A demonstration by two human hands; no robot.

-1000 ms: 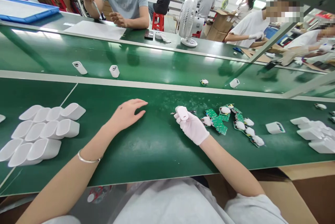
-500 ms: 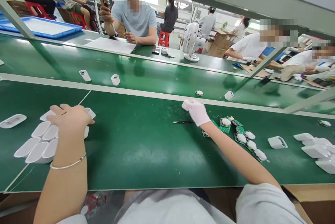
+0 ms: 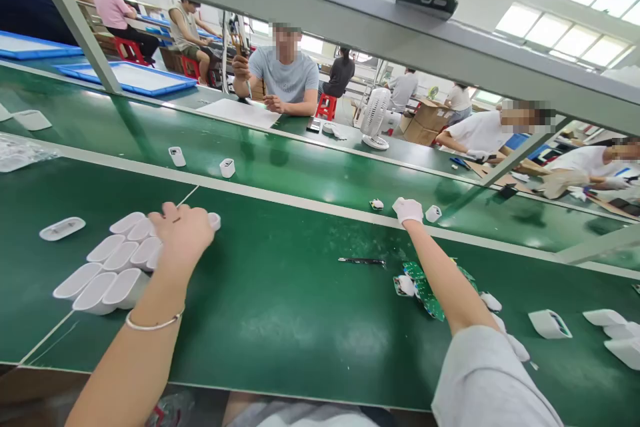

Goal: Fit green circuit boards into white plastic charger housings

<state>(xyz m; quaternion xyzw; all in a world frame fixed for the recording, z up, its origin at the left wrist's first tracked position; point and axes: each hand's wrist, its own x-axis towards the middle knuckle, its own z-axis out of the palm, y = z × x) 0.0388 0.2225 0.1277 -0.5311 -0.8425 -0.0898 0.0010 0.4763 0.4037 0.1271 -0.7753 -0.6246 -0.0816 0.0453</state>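
Observation:
My left hand (image 3: 183, 237) is bare, with a bangle at the wrist. It hovers over the far right end of a cluster of white oval housings (image 3: 103, 290), its fingers loosely bent and apart. One white housing (image 3: 215, 221) peeks out beside it. My right hand (image 3: 407, 210) wears a white glove and reaches to the far strip's edge, fingers closed; whatever they hold is hidden. Just right of it stands a white housing (image 3: 433, 214), and to its left lies a small circuit board with a white part (image 3: 377, 204). Black tweezers (image 3: 361, 260) lie on the green bench.
Green circuit boards (image 3: 429, 297) with white parts lie under my right forearm. More white housings (image 3: 623, 350) are at the right. Two housings (image 3: 227, 168) stand on the far strip. A metal beam (image 3: 320, 14) crosses overhead. A co-worker (image 3: 285, 77) sits opposite, near a fan (image 3: 375, 110).
My right hand has moved right and farther out, away from the tweezers to the strip's edge. My left hand's fingers have bent from a wider spread. The camera view has tilted up.

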